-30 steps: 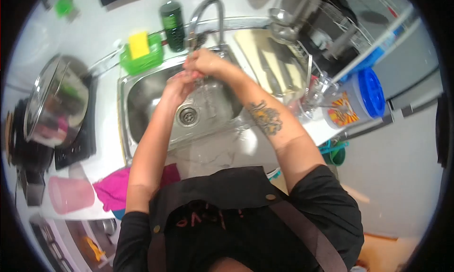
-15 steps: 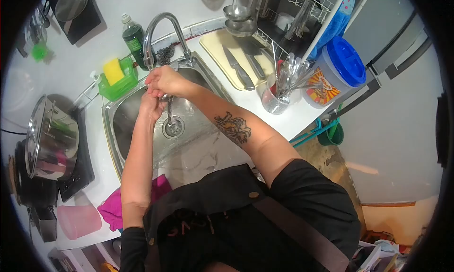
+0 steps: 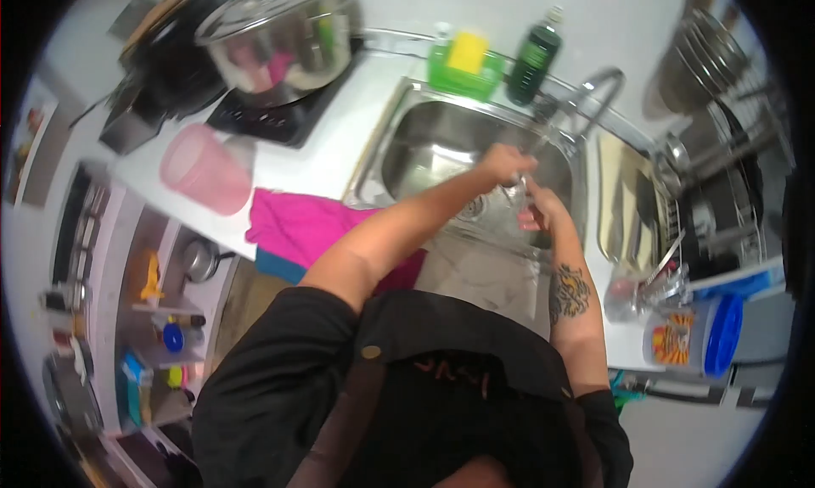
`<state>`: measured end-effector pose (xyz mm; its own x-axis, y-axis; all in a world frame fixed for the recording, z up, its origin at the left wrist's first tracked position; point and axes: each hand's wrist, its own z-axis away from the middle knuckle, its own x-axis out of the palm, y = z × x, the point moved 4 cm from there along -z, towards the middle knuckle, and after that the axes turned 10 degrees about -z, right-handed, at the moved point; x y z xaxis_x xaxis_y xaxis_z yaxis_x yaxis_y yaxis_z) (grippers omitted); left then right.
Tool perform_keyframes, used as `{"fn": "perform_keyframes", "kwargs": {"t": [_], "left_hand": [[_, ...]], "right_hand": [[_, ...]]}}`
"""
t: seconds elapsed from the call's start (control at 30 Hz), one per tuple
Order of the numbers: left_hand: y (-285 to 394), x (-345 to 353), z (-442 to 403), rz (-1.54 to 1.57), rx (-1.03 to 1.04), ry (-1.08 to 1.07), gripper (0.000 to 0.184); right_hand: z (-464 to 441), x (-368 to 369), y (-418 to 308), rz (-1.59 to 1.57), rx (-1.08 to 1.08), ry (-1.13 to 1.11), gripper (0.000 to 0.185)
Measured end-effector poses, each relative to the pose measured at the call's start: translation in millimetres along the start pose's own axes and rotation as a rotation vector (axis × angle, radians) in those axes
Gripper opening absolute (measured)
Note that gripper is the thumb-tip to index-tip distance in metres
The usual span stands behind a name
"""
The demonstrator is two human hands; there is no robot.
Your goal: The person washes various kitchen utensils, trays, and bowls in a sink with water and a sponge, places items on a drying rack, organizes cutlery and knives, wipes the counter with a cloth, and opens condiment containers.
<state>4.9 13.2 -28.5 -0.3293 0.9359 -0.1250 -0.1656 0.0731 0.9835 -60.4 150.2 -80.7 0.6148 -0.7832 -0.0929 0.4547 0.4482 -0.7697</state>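
Over the steel sink, my left hand is close beneath the tap, its fingers bent and blurred. Just to the right and lower, my right hand has its fingers apart and slightly curled, with nothing visible in it. Water runs between the two hands. Neither hand touches the green dish with a yellow sponge, nor the dark green bottle behind the sink.
Left of the sink are a pink cloth, a pink tub and a steel pot on a black hob. To the right are a cutting board with knives, a cutlery holder and a blue-lidded container.
The view has swung left, so sink and tap appear farther right and the shelves show. My hands, together under the tap before, are now slightly apart, the right one lower.
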Motion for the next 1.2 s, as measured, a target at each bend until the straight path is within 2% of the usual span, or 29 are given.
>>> {"fn": "perform_keyframes", "kwargs": {"t": [0.03,0.07,0.1,0.13,0.2,0.23,0.3,0.33,0.37,0.4,0.43,0.5,0.53,0.63,0.67,0.7,0.73,0.77,0.83,0.93,0.97,1.0,1.03,1.07,1.13,1.2], "left_hand": [[-2.0,1.0,4.5,-0.071,0.093,0.017,0.032],[-4.0,3.2,7.7,-0.084,0.143,-0.069,0.033],[-6.4,6.0,13.4,-0.069,0.151,-0.162,0.026],[-11.4,1.6,19.6,-0.067,0.152,-0.144,0.026],[-12.3,0.2,34.3,-0.087,0.334,-0.254,0.022],[-14.3,-6.1,40.9,-0.194,0.388,-0.269,0.020],[-43.5,-12.0,31.5,-0.219,0.477,-0.293,0.019],[-40.5,-16.7,41.7,-0.268,0.536,-0.272,0.018],[-48.4,-18.8,43.9,-0.326,0.313,-0.375,0.018],[-50.0,-17.6,45.6,-0.407,0.296,-0.392,0.018],[-54.5,-16.5,44.3,-0.515,0.366,-0.381,0.018],[-51.0,-13.8,45.6,-0.659,0.385,-0.365,0.020],[-50.3,-11.8,47.0,-0.662,0.400,-0.396,0.020],[-47.8,-7.1,51.0,-0.826,0.466,-0.318,0.024],[-36.1,-8.0,60.6,-0.854,0.524,-0.305,0.025],[-23.4,-11.2,69.6,-0.894,0.409,-0.344,0.026],[-8.5,-19.4,79.5,-0.934,0.469,-0.310,0.026],[24.0,-30.5,104.5,-0.925,0.522,-0.257,0.024],[55.3,-60.7,131.6,-1.134,0.548,-0.114,0.023],[64.2,-113.3,154.9,-1.046,0.445,-0.013,0.023],[69.4,-118.6,163.4,-1.046,0.449,-0.024,0.023],[73.5,-123.6,170.2,-1.020,0.359,-0.018,0.022],[73.0,-127.5,175.2,-0.995,0.269,-0.011,0.020],[69.5,-127.8,179.8,-1.000,0.268,-0.017,0.020],[53.9,-130.3,184.3,-0.850,0.238,-0.060,0.019],[39.5,-128.0,184.0,-0.857,0.241,-0.096,0.018]], "right_hand": [[-1.6,4.5,6.9,-0.039,0.100,-0.004,0.070],[-3.7,9.5,15.4,-0.126,0.134,0.017,0.064],[-10.7,12.0,24.4,-0.216,0.171,0.045,0.059],[-19.0,10.2,26.5,-0.203,0.167,0.033,0.059],[-32.5,7.9,37.7,-0.565,0.361,-0.191,0.044],[-42.0,0.4,41.7,-0.622,0.365,-0.174,0.031],[-42.9,-6.6,37.5,-0.745,0.048,-0.042,0.047],[-23.4,-3.9,24.6,-0.773,-0.075,0.204,0.071],[-10.9,1.2,14.2,-0.697,-0.191,0.171,0.086],[-0.7,3.9,2.6,-0.589,-0.306,0.256,0.089],[8.8,6.7,-8.4,-0.480,-0.501,0.355,0.090],[19.9,9.2,-27.8,-0.105,-0.987,0.530,0.090],[28.0,8.2,-31.8,0.049,-1.002,0.605,0.091],[68.1,12.6,-48.2,0.148,-0.821,0.512,0.094],[68.3,10.8,-47.7,0.218,-0.941,0.541,0.090],[73.7,9.7,-49.4,0.276,-1.007,0.537,0.082],[79.7,8.6,-51.0,0.333,-1.073,0.535,0.075],[92.2,7.1,-52.2,0.467,-1.025,0.471,0.072],[103.0,2.7,-50.7,0.599,-1.183,0.546,0.075],[106.0,-6.1,-52.7,0.564,-1.133,0.516,0.077],[115.6,-6.8,-58.1,0.627,-1.029,0.516,0.078],[126.4,-10.7,-63.1,0.624,-1.025,0.520,0.078],[139.6,-17.9,-67.9,0.605,-1.076,0.576,0.078],[156.9,-25.8,-72.4,0.583,-1.125,0.631,0.078],[204.6,-46.7,-82.1,0.486,-1.060,0.716,0.077],[243.7,-79.9,-78.1,0.429,-1.306,1.004,0.072]]}}
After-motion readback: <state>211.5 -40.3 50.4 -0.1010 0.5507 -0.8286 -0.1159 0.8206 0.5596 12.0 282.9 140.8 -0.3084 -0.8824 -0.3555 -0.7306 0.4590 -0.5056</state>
